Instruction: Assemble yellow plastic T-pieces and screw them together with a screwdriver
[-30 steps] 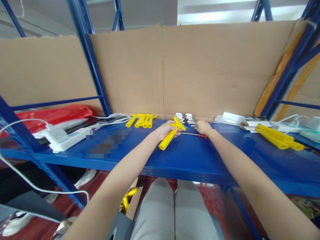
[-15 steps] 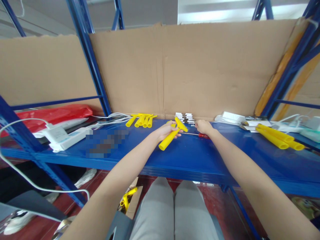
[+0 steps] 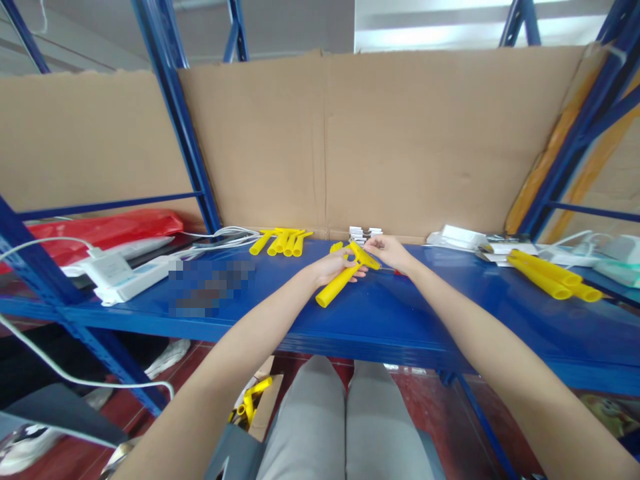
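Observation:
My left hand point(image 3: 333, 267) is wrapped round a yellow T-shaped plastic handle point(image 3: 336, 285), its open tube end pointing toward me and its crossbar point(image 3: 364, 255) angled up to the right. At the crossbar's upper side, my right hand point(image 3: 390, 250) has thumb and fingers pinched together; whatever is between them is too small to make out. Beneath that hand lies a screwdriver point(image 3: 399, 273), mostly hidden, with only bits of its shaft and red grip showing. Just behind the hands sit small white pieces with dark parts point(image 3: 358, 233) in a row.
Several yellow T-shaped handles point(image 3: 281, 243) lie at the back left of the blue shelf point(image 3: 380, 320). More yellow tubes point(image 3: 543, 277) rest at the right. A white power strip point(image 3: 133, 280) with cables is on the left. Cardboard point(image 3: 390, 140) walls off the back. Below stands a carton point(image 3: 267, 400) with yellow parts.
My right hand has moved left from the row of white pieces to the crossbar of the yellow handle. Fewer white pieces show now, partly behind the hand. My left hand keeps its hold.

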{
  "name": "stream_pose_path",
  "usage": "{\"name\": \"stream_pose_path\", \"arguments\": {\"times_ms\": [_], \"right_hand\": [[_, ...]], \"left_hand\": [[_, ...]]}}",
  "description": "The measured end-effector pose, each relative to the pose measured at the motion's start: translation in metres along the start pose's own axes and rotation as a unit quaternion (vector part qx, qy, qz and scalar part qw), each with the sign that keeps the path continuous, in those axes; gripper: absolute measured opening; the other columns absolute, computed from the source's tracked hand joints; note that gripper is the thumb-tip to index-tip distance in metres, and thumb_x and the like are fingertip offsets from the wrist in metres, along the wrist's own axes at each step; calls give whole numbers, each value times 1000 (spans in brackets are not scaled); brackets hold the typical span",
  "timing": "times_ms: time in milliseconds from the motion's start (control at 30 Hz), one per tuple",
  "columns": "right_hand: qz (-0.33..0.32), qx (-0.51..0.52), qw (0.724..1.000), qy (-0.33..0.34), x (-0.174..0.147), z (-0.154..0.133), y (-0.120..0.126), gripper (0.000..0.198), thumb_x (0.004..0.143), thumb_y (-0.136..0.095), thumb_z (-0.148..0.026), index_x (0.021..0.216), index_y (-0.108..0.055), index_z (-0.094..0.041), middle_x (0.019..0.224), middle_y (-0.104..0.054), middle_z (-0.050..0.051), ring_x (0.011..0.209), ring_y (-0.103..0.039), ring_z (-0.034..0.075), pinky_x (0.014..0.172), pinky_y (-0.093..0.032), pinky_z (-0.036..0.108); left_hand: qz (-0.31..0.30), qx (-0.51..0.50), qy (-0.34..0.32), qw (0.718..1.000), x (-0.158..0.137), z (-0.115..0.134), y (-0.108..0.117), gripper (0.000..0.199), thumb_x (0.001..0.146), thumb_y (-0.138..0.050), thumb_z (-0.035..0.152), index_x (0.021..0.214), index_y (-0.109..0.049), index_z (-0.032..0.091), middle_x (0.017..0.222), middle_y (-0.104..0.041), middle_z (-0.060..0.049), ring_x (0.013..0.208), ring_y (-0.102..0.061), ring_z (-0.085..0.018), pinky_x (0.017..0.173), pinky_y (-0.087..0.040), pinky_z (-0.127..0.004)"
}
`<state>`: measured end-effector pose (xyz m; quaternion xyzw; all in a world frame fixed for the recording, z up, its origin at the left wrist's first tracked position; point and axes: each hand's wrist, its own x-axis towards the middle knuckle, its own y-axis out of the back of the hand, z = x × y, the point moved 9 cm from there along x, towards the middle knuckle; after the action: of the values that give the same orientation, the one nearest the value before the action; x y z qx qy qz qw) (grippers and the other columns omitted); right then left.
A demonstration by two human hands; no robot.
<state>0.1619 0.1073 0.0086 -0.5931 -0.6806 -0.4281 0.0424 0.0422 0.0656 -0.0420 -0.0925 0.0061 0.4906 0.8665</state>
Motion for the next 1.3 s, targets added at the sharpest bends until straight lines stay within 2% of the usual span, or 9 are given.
{"name": "stream_pose_path", "arguments": {"times_ms": [167,300,433,933,1033,1200,1300], "right_hand": [[-26,32,999,-4,-5,-2,-11,23,74,-63,-42,70,-58,-20,69,-63,1,66,-56,16,69,-48,31],[-21,41,999,-15,-6,-2,-10,18,72,-62,-38,69,-58,-21,69,-63,1,65,-56,15,69,-49,31],[-14,33,999,-18,-7,-4,-11,13,73,-60,-33,70,-58,-20,71,-64,1,66,-57,16,70,-49,32],[5,-1,1000,-12,-8,-9,-9,12,74,-61,-31,69,-57,-21,71,-64,1,69,-57,17,70,-49,32],[10,-2,1000,-28,-8,-7,-8,15,73,-63,-32,69,-55,-21,71,-63,1,69,-56,16,70,-49,31],[67,13,993,-94,-12,6,0,24,69,-71,-35,76,-53,-22,81,-63,2,72,-57,15,70,-51,30],[44,66,989,-121,-13,13,-5,30,69,-74,-42,80,-55,-22,84,-65,3,74,-60,16,67,-52,28]], "left_hand": [[-8,-5,-4,1000,2,-2,-1,27,87,-50,-1,107,-46,16,89,-70,-11,62,-70,-15,55,-51,-22],[-16,-10,-12,1000,4,-2,-1,31,82,-57,-1,106,-48,16,96,-68,-13,62,-70,-17,53,-50,-22],[-12,-5,-14,1000,5,-2,-1,30,81,-55,-3,103,-50,15,95,-67,-11,60,-70,-16,50,-50,-21],[-39,9,-24,999,10,-3,2,33,78,-66,5,107,-54,14,108,-67,-17,66,-72,-18,54,-53,-24],[-47,15,-27,998,9,-1,-1,30,76,-67,4,102,-56,14,102,-69,-15,65,-71,-18,53,-53,-23],[-27,21,-31,999,2,4,-4,31,77,-66,4,104,-56,15,91,-70,-10,62,-70,-15,52,-51,-20],[-19,12,-36,999,1,6,-5,32,78,-66,4,106,-56,14,94,-70,-11,61,-69,-16,51,-51,-22]]}}
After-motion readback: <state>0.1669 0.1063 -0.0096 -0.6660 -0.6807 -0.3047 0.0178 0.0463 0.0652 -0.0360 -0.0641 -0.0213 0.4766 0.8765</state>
